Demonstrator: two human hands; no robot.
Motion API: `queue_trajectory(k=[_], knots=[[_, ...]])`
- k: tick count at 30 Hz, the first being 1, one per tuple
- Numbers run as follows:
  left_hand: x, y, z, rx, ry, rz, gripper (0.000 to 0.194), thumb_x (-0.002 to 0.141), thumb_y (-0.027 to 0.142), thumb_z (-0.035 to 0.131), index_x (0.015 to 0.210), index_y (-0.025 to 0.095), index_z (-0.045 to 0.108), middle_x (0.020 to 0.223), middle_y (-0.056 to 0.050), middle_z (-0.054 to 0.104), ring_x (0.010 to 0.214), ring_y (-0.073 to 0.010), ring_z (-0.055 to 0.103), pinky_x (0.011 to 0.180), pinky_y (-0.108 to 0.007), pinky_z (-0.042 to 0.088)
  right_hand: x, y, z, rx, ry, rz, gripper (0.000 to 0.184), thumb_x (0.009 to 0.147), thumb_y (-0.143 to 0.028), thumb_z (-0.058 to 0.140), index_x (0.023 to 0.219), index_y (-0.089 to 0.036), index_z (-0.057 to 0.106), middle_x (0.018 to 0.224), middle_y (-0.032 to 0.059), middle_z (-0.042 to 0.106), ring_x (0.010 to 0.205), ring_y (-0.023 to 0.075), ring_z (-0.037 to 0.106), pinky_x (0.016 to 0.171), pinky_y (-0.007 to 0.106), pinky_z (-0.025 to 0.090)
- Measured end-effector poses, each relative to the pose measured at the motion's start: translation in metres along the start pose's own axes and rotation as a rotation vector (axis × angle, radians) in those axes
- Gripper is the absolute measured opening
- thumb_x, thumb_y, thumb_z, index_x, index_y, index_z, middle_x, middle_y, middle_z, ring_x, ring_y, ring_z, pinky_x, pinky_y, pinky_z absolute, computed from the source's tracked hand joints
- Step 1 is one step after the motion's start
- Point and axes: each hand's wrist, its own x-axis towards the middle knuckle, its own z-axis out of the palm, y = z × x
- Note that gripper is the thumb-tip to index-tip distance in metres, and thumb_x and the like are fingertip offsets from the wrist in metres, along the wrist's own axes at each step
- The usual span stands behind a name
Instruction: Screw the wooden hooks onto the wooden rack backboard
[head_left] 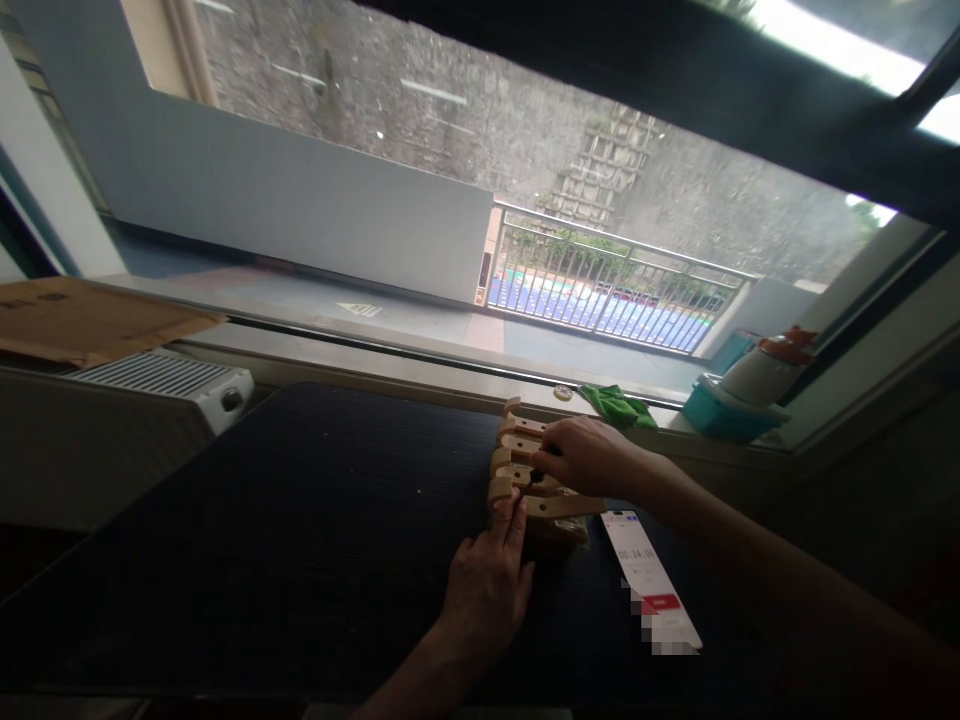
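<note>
Several light wooden pieces with curled ends and dark round holes lie side by side in a row on the dark table; the nearest wooden piece (570,507) is the longest in view. My right hand (581,455) is closed around the dark handle of a screwdriver (535,477), its thin shaft slanting down to the left. Stretched toward the curled end of the nearest piece, my left hand (491,575) touches it with its fingertips. The shaft's lower end lies by those fingertips, and its tip is hidden. The left thumb stands apart from the fingers.
A clear plastic bag (574,530) sits beside the wooden pieces. Right of it lies a lit phone (649,575) showing a timer. On the sill are a green cloth (619,405), a tape roll (562,393) and a teal box (731,410). A radiator (187,385) stands left of the table (337,530).
</note>
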Motion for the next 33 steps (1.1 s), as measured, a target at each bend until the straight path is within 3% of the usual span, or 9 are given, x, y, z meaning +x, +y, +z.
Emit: queue_trajectory(k=[3,7,11,19,25,33], knots=[[0.0,-0.001,0.0,-0.001,0.015,0.004,0.061,0.081,0.021,0.04,0.138,0.019,0.017,0.145,-0.008,0.018,0.114,-0.0216,0.046,0.087,-0.032,0.04,0.0,-0.003,-0.006,-0.009,-0.021,-0.031,0.028,0.081,-0.04,0.042,0.078,-0.02,0.062,0.076,0.0032,0.063,0.064,0.0142,0.054,0.053,0.025,0.03],[0.0,-0.002,0.0,0.001,0.001,-0.006,0.062,0.081,0.022,0.04,0.139,0.021,0.016,0.145,-0.007,0.019,0.111,-0.0219,0.048,0.087,-0.032,0.04,-0.001,-0.011,-0.015,-0.066,-0.074,-0.161,0.011,0.074,-0.025,0.052,0.078,-0.022,0.062,0.074,-0.0003,0.062,0.065,0.0137,0.054,0.054,0.024,0.03],[0.0,-0.002,0.0,0.006,0.0,-0.003,0.062,0.082,0.024,0.041,0.139,0.022,0.017,0.145,-0.007,0.02,0.108,-0.0227,0.05,0.087,-0.034,0.04,0.0,-0.017,-0.013,-0.114,-0.079,-0.182,0.015,0.076,-0.02,0.048,0.069,-0.017,0.061,0.071,0.0023,0.062,0.065,0.0144,0.055,0.058,0.026,0.031],[0.0,-0.001,0.001,0.013,-0.001,-0.002,0.063,0.081,0.023,0.042,0.139,0.02,0.016,0.145,-0.009,0.02,0.103,-0.0224,0.053,0.084,-0.033,0.041,0.001,-0.009,0.002,-0.085,0.011,-0.068,0.029,0.084,-0.03,0.035,0.077,-0.017,0.061,0.08,0.0058,0.063,0.075,0.0169,0.056,0.062,0.026,0.034],[0.0,-0.002,-0.002,0.009,0.001,0.008,0.062,0.081,0.023,0.042,0.138,0.021,0.017,0.145,-0.008,0.019,0.107,-0.0223,0.051,0.086,-0.033,0.04,-0.001,-0.016,-0.009,-0.108,-0.033,-0.111,0.013,0.073,-0.029,0.054,0.079,-0.02,0.061,0.076,0.0026,0.062,0.069,0.0167,0.056,0.06,0.027,0.034],[0.0,-0.002,0.0,0.001,-0.004,0.004,0.064,0.08,0.022,0.043,0.138,0.018,0.018,0.144,-0.01,0.022,0.104,-0.0226,0.052,0.087,-0.035,0.04,0.004,-0.028,-0.017,-0.111,-0.034,-0.17,0.011,0.077,-0.023,0.051,0.075,-0.017,0.06,0.078,0.0035,0.063,0.069,0.016,0.058,0.057,0.025,0.033]])
